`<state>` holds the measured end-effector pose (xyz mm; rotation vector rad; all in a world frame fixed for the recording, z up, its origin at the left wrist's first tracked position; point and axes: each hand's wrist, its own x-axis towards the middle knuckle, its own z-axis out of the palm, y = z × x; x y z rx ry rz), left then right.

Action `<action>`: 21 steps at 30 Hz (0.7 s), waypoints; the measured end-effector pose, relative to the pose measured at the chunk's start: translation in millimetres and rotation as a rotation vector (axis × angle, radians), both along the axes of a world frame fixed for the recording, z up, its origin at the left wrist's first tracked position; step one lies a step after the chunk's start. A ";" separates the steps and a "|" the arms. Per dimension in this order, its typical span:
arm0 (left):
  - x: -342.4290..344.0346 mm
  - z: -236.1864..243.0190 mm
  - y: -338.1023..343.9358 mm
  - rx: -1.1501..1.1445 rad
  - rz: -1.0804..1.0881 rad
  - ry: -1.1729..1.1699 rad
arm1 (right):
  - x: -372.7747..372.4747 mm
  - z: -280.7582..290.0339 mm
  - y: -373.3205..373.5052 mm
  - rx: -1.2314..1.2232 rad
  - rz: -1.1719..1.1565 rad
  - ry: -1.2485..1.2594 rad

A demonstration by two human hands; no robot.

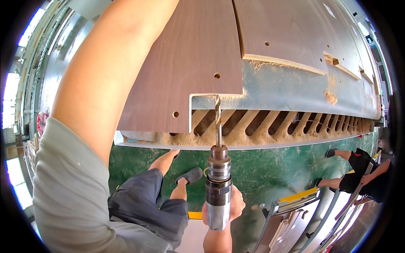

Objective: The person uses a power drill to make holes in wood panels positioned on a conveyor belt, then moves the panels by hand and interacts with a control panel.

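My right hand (236,203) is closed around a drill (218,202) with a metallic chuck and a long twist bit (218,116) pointing away from me. The bit's tip lies at the pale cut edge of a notch in a dark brown wood panel (177,67), with sawdust beside it; I cannot tell if they touch. The panel has round holes near the notch. My left arm (97,84), in a grey sleeve, reaches across the panel on the left, and its hand is beyond the upper edge of the picture.
More brown panels (287,29) lie right on the grey machine bed (278,88), whose slotted front edge (270,126) holds sawdust. A co-worker (365,177) stands at the right holding a long strip. Wheeled racks (297,194) with boards stand lower right on the green floor (261,168).
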<state>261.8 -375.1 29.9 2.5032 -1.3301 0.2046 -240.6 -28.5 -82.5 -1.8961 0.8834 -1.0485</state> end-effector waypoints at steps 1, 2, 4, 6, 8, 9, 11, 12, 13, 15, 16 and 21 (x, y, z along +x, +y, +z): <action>3.3 0.7 1.4 -0.020 0.015 -0.002 | 0.1 0.4 0.9 0.000 0.009 -0.002; 4.9 1.9 1.8 -0.021 0.015 -0.003 | 0.7 0.3 1.0 -0.001 0.015 -0.003; 9.7 5.0 4.7 -0.004 -0.007 -0.011 | 3.4 2.2 0.5 0.023 0.007 -0.012; -2.1 7.8 3.1 0.033 -0.044 0.031 | 1.9 4.3 -7.6 0.022 0.020 0.041; -6.7 9.1 3.2 0.070 -0.063 0.061 | -1.9 14.1 -5.3 0.096 0.075 0.161; -6.7 6.2 3.8 0.008 -0.044 0.006 | -2.7 19.3 -0.4 0.172 0.094 0.229; -5.2 -0.3 7.0 -0.056 -0.025 -0.055 | 4.9 13.5 2.8 0.191 0.088 0.194; -4.8 -3.8 8.4 -0.145 -0.105 -0.016 | 13.2 12.3 1.4 0.147 0.057 0.068; -3.0 -3.4 8.8 -0.233 -0.186 0.024 | 18.9 12.3 0.5 0.102 0.027 -0.057; -1.4 6.1 6.9 -0.110 -0.135 0.048 | 16.9 31.7 -2.2 0.194 0.054 0.037; -4.8 7.9 7.3 0.015 -0.083 0.077 | 15.3 33.6 -2.3 0.242 0.064 0.088; -11.1 10.1 9.9 -0.031 -0.088 0.052 | 19.6 38.0 -1.6 0.169 0.070 0.153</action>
